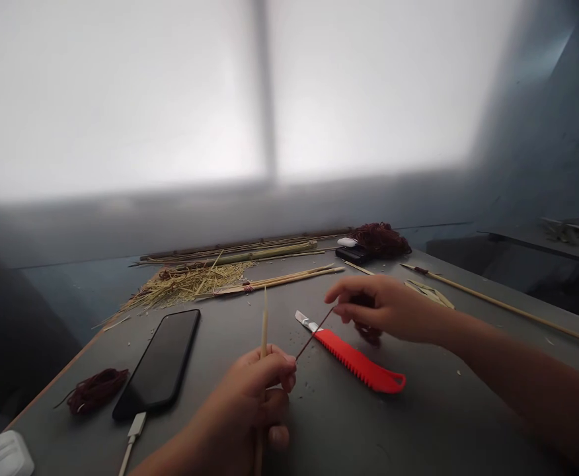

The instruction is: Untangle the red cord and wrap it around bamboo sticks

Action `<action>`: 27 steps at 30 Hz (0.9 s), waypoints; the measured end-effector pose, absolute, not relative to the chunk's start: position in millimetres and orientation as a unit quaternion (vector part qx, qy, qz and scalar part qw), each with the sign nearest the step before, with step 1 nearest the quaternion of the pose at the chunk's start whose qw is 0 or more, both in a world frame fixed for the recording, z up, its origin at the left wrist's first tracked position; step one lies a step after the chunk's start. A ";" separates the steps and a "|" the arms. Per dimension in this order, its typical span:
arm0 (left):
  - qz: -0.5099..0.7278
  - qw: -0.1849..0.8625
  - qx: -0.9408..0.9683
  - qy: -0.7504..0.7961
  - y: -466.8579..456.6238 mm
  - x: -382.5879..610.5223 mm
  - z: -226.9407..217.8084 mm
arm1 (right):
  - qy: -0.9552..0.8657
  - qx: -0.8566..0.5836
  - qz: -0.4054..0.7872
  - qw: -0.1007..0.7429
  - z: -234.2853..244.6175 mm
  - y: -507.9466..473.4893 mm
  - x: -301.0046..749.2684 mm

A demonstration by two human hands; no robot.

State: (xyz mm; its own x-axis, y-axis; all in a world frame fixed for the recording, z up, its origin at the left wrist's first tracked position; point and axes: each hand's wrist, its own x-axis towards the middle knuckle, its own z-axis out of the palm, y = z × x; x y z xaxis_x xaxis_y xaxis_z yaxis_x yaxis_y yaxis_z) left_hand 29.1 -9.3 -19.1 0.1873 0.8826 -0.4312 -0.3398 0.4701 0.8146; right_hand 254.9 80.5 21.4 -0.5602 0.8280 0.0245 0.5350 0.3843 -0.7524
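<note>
My left hand [264, 393] is closed round a thin pale stick [264, 324] that stands upright, its pointed tip up. From between its thumb and finger a dark reddish-brown cord [314, 336] runs taut up to my right hand [379, 307]. The thumb and forefinger of my right hand pinch the cord's other end, and a dark bundle of cord [369, 334] shows beneath those fingers. Below and between the hands lies a red-handled utility knife [359, 360] on the grey table [319, 443], blade toward the upper left.
At left are a black phone [160, 360], a white cable plug [137, 426], a small cord hank [97, 391] and a white case [2, 456]. Wood shavings [190, 284], sticks [289, 277] and a larger cord heap [381, 239] lie behind. A long stick [498, 301] lies at right.
</note>
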 end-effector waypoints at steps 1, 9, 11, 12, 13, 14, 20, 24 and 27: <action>0.425 0.716 0.287 0.474 -9.4 29.4 -19.4 | -0.797 -0.450 0.343 0.210 21.7 86.7 258.1; 0.413 0.723 0.283 0.476 -13.5 30.9 -17.9 | -0.855 -0.502 0.083 0.096 22.1 95.4 277.7; 0.398 0.731 0.293 0.471 -14.5 32.2 -17.4 | -0.887 -0.429 0.117 0.121 25.3 75.9 271.7; 0.390 0.736 0.296 0.468 -14.8 33.1 -17.0 | -0.897 -0.389 0.160 0.132 26.4 64.6 266.3; 0.383 0.739 0.298 0.466 -14.9 34.1 -16.4 | -0.899 -0.361 0.208 0.134 26.7 53.5 259.8; 0.380 0.742 0.298 0.465 -15.0 35.1 -15.6 | -0.892 -0.350 0.251 0.138 25.9 43.7 252.7; 0.366 0.751 0.293 0.465 -15.6 35.6 -13.8 | -0.848 -0.368 0.354 0.141 17.6 27.5 227.5; 0.384 0.752 0.298 0.445 -19.0 32.4 -14.4 | -0.836 -0.389 0.355 0.153 34.3 32.9 236.5; 0.383 0.752 0.297 0.446 -21.3 32.5 -10.0 | -0.847 -0.372 0.337 0.174 43.7 33.6 243.1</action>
State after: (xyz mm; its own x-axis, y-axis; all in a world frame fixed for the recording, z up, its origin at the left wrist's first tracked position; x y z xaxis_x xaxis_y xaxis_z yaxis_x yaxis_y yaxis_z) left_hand 32.5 -21.3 -10.0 0.3093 0.8416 -0.4427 -0.3116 0.5296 0.7890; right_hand 243.1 33.6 43.7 -0.6622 0.7480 0.0442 0.5134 0.4959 -0.7003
